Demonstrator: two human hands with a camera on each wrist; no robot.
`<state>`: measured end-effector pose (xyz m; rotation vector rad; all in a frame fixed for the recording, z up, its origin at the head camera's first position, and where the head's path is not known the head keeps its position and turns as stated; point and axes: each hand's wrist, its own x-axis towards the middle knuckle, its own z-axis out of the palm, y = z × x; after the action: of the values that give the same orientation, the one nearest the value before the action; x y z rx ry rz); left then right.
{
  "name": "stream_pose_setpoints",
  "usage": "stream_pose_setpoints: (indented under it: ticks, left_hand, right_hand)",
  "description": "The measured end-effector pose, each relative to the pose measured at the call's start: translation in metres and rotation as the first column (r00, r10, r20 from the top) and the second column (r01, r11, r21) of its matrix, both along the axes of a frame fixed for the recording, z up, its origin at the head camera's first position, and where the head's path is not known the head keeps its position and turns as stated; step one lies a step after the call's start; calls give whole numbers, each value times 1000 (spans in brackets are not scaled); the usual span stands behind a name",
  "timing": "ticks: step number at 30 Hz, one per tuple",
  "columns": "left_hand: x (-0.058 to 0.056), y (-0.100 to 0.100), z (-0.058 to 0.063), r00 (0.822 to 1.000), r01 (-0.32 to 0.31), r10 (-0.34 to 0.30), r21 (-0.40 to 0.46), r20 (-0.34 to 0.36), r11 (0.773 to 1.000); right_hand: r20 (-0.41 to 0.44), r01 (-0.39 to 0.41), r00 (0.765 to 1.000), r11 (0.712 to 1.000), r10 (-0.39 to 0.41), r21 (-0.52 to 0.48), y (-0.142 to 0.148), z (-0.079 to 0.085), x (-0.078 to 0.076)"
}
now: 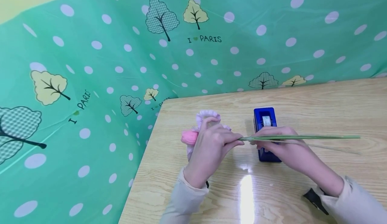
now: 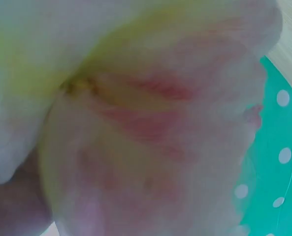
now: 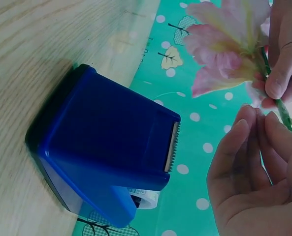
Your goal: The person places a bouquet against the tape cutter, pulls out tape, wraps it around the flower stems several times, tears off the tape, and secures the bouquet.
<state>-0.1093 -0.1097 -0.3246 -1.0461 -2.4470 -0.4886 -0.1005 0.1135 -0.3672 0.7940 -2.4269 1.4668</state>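
Observation:
My left hand (image 1: 208, 146) pinches the thin green stems (image 1: 320, 137) of artificial flowers just below the blooms. A ruffled pale pink flower (image 3: 224, 54) and a round pink bloom (image 1: 189, 137) sit beyond it, partly hidden by the hand in the head view. Blurred pink and yellow petals (image 2: 160, 128) fill most of the left wrist view. My right hand (image 3: 259, 172) brings its curled fingers and thumb together right beside the stems; I cannot tell what lies between the tips. The stems run out to the right over this hand. Just behind it stands a blue tape dispenser (image 1: 270, 157).
The dispenser's serrated metal cutter (image 3: 172, 147) faces the hands, and its tape roll (image 1: 266, 120) shows on top. Everything rests on a light wood table (image 1: 332, 106). A green dotted cloth (image 1: 115, 49) hangs along the back and left sides.

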Motion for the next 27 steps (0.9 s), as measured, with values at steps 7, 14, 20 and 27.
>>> stream_pose_setpoints:
  ticks: [7,14,20,27]
  left_hand:
    - [1,4,-2,998,-50,52,42,-33,998]
    - [2,11,-10,988,-129,132,39,-83,991]
    - [3,19,-16,959,-236,230,-16,-165,972]
    - [5,24,-20,936,-253,235,-36,-263,967]
  right_hand:
    - [298,67,952,997,-75,36,-2,4,4]
    - [241,22,970,999,-11,-46,-6,1,4]
    - [237,24,972,998,-11,-53,-7,0,4]
    - [388,44,922,994,-1,-102,-3,2,4]
